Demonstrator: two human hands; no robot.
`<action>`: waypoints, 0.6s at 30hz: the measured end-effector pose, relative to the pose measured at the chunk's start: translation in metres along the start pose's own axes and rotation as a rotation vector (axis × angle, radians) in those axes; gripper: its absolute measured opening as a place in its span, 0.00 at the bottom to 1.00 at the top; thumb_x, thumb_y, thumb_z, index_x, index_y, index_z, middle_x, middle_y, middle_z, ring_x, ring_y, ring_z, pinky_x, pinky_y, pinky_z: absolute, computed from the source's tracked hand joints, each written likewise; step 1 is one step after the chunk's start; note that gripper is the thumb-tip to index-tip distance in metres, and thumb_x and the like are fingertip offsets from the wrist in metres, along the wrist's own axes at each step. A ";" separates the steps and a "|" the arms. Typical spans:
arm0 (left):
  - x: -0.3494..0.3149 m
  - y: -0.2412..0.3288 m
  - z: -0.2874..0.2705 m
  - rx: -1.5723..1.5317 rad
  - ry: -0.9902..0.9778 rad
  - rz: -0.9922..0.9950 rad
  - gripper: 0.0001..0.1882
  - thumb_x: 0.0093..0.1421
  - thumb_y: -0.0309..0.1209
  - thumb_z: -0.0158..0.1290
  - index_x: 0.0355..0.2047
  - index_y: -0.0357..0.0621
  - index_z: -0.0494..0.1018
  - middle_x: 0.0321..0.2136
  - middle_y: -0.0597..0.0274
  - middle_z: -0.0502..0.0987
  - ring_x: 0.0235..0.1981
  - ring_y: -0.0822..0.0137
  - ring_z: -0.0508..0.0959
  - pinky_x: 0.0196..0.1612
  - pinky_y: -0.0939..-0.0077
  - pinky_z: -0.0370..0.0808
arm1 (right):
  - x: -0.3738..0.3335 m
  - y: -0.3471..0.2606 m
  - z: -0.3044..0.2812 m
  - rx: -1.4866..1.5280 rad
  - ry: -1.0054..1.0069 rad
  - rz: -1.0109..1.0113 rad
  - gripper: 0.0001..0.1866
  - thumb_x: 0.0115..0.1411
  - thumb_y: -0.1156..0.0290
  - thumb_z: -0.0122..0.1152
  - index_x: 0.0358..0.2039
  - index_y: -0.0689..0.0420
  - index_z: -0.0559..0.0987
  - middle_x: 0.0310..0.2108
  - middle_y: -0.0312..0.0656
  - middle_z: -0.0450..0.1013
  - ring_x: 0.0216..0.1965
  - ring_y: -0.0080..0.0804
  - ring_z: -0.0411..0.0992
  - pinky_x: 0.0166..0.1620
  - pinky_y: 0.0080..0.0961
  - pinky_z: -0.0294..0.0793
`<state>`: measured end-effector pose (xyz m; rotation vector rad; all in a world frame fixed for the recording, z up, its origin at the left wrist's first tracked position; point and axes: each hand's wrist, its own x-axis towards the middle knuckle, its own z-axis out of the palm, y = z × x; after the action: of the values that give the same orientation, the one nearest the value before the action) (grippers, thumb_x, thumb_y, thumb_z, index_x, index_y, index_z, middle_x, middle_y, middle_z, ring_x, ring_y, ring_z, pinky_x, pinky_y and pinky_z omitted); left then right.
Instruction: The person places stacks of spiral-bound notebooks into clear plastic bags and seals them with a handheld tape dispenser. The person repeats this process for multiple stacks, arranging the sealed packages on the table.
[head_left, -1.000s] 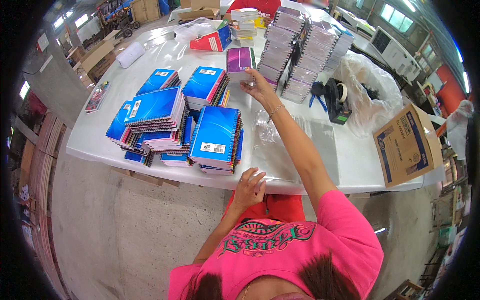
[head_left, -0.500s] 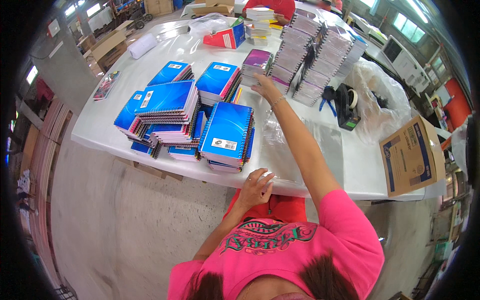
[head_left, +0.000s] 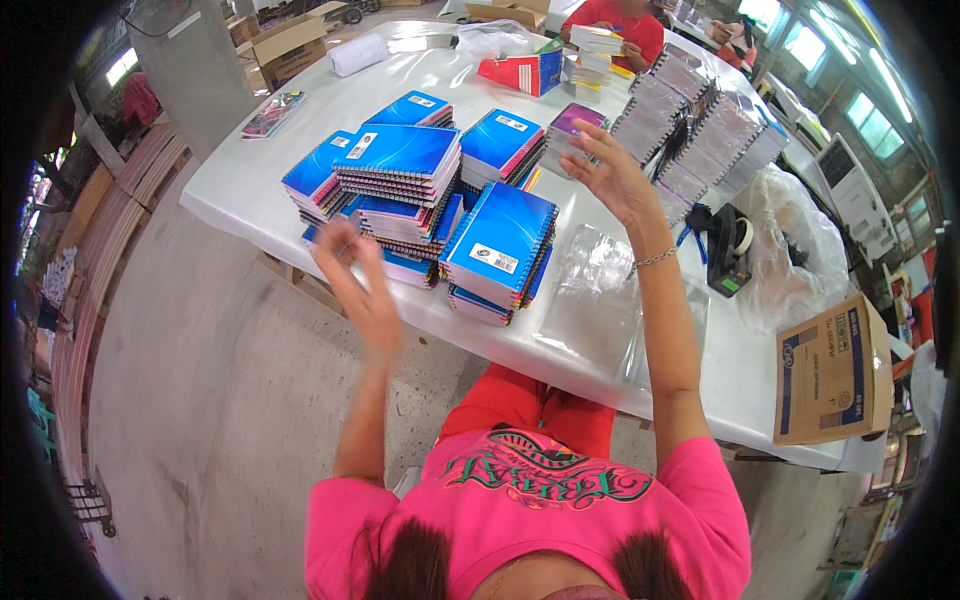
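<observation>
My left hand (head_left: 358, 275) is raised in front of the stacks of blue spiral notebooks (head_left: 400, 152), smeared a little by motion, its fingers apart and nothing in it. Higher up and to the right, my right hand (head_left: 612, 172) is lifted over the table with spread fingers, also holding nothing. Just beyond its fingertips lies a purple-covered notebook (head_left: 580, 119) on a stack. A nearer blue notebook pile (head_left: 503, 235) stands between my hands. Clear plastic sheets (head_left: 590, 290) lie flat below my right hand.
Tall stacks of plastic-wrapped spiral notebooks (head_left: 707, 140) stand at the right. Beside them are a black tape dispenser (head_left: 728, 255), a clear plastic bag (head_left: 800, 240) and a cardboard box (head_left: 825, 375). A co-worker in red (head_left: 650, 40) sits across the white table (head_left: 225, 195).
My left hand has risen from the table's front edge toward the blue notebooks on the left. My right hand has drawn up and back from the purple notebook. The view has shifted left.
</observation>
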<state>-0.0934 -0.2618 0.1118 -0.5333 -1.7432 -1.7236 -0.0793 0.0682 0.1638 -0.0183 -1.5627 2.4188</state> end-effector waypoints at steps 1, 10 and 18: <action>0.029 0.003 -0.006 0.069 -0.078 -0.129 0.28 0.68 0.46 0.42 0.55 0.33 0.62 0.52 0.45 0.68 0.52 0.56 0.69 0.55 0.61 0.64 | -0.004 -0.007 0.016 0.015 -0.056 -0.003 0.30 0.61 0.64 0.62 0.60 0.60 0.64 0.50 0.46 0.66 0.48 0.40 0.70 0.55 0.32 0.72; 0.114 -0.031 -0.026 0.287 -0.572 -0.543 0.56 0.58 0.75 0.25 0.58 0.29 0.65 0.48 0.41 0.75 0.47 0.55 0.74 0.50 0.63 0.69 | 0.006 0.008 0.122 -0.469 -0.232 0.207 0.40 0.65 0.44 0.50 0.63 0.65 0.57 0.54 0.58 0.63 0.55 0.45 0.69 0.55 0.32 0.73; 0.124 -0.071 -0.003 0.325 -0.443 -0.562 0.58 0.56 0.75 0.33 0.54 0.22 0.68 0.50 0.41 0.74 0.53 0.52 0.72 0.58 0.69 0.63 | 0.047 0.044 0.123 -0.445 -0.264 0.357 0.44 0.63 0.45 0.54 0.66 0.63 0.48 0.57 0.69 0.59 0.56 0.55 0.68 0.57 0.43 0.71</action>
<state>-0.2307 -0.2870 0.1434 -0.3065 -2.6291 -1.6993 -0.1520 -0.0480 0.1824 -0.0703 -2.3727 2.3332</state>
